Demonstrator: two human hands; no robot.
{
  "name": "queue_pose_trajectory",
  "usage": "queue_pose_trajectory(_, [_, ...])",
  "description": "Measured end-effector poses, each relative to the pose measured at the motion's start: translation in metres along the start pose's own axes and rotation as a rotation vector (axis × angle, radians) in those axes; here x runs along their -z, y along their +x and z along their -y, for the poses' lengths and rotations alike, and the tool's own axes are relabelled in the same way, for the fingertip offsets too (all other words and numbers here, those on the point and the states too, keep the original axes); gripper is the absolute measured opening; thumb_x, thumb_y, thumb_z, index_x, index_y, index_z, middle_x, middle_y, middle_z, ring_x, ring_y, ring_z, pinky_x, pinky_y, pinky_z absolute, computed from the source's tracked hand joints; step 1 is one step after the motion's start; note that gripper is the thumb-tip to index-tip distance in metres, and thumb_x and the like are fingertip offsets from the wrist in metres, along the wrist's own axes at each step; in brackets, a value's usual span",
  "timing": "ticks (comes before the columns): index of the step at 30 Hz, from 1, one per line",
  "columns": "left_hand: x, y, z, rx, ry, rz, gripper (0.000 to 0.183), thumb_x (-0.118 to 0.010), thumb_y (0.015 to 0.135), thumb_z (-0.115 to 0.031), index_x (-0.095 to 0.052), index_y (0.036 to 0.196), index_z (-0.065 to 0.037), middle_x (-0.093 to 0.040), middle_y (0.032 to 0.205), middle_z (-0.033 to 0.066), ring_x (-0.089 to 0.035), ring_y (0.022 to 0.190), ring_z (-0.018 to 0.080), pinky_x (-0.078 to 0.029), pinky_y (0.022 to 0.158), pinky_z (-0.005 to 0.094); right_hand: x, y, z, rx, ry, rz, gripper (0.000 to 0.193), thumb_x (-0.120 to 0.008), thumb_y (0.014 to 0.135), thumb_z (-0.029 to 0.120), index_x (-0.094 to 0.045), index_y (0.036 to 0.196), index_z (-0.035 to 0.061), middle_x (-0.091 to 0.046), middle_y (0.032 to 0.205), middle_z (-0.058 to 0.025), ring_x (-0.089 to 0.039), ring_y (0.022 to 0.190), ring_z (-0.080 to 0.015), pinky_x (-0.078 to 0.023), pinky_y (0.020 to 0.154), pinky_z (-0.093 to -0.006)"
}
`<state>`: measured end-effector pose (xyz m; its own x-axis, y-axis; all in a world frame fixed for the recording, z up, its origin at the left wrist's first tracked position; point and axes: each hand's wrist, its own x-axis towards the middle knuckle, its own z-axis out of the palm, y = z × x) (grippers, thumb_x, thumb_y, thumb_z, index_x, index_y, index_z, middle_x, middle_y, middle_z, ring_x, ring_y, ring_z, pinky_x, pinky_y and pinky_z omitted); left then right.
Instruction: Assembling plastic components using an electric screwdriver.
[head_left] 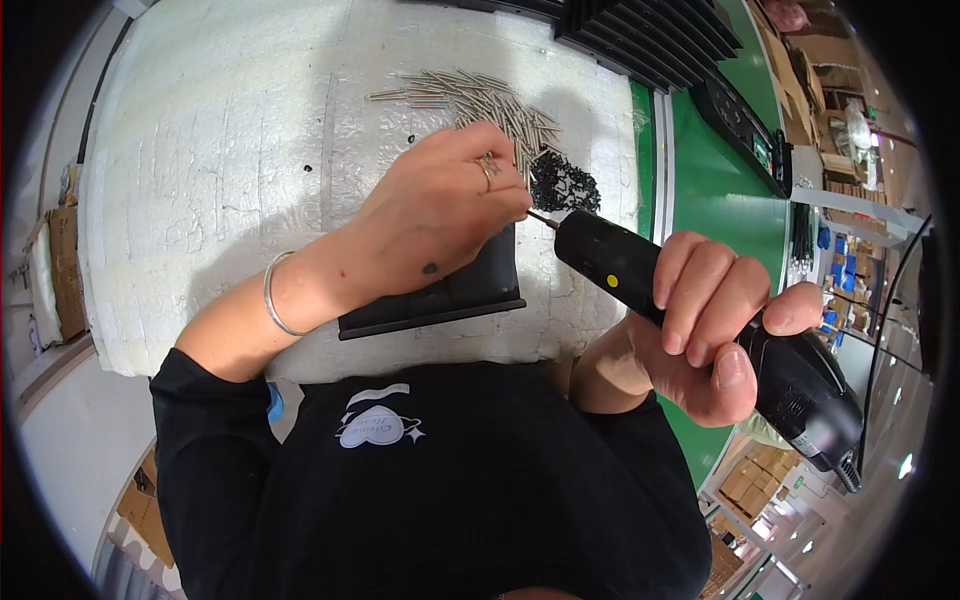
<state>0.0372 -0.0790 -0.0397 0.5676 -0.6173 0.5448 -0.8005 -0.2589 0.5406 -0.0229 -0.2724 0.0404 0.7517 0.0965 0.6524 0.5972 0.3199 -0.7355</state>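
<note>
My right hand (pixel 705 325) is wrapped round a black corded electric screwdriver (pixel 610 260) with a yellow dot on its body. Its thin bit (pixel 542 218) points left and reaches the fingertips of my left hand (pixel 450 195). Those fingers are pinched together, and whatever lies between them is hidden. Below my left hand is a black flat part with a raised edge (pixel 435 318), partly covered by the hand and wrist. Just beyond the fingers lie a heap of slim metal rods (pixel 480 95) and a pile of small black screws (pixel 565 185).
White padded sheeting (pixel 200 150) covers the work surface. Black finned parts (pixel 650 40) are stacked at the far right. Another long black part (pixel 740 130) lies on the green surface (pixel 700 210). A dark cable (pixel 885 310) hangs at the right.
</note>
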Motion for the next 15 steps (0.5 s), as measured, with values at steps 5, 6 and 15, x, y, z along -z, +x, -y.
queue_pose_trajectory(5, [0.0,-0.004,-0.007,-0.028,-0.03,-0.026,0.015,-0.068,0.067,0.0,-0.066,0.081,-0.007,-0.063,0.082,-0.0007,-0.06,0.086,0.0215,-0.051,0.068,0.0314,-0.005,0.002,0.001,0.03,0.068,0.004,0.024,-0.055,0.079,0.011,-0.044,0.101,0.0108,-0.047,0.062,0.0041,-0.047,0.052,-0.0078,-0.037,0.059,-0.0261])
queue_pose_trajectory(6, [0.002,-0.005,-0.007,-0.013,-0.008,-0.015,0.015,-0.068,0.067,0.0,-0.066,0.081,-0.007,-0.063,0.082,-0.0007,-0.06,0.086,0.0215,-0.051,0.068,0.0314,-0.005,0.0,0.003,0.028,0.095,-0.018,0.025,-0.055,0.078,0.011,-0.046,0.102,0.0108,-0.048,0.062,0.0041,-0.046,0.053,-0.0072,-0.037,0.061,-0.0265])
queue_pose_trajectory(15, [0.008,-0.031,-0.036,0.32,-0.076,-0.087,0.082,-0.082,0.065,-0.02,-0.047,0.139,-0.014,-0.055,0.123,0.0155,-0.051,0.112,0.0335,-0.043,0.096,0.0402,-0.011,-0.015,-0.012,-0.007,0.141,-0.172,0.026,-0.055,0.078,0.013,-0.051,0.104,0.0095,-0.044,0.06,0.004,-0.043,0.053,-0.0075,-0.033,0.061,-0.0269])
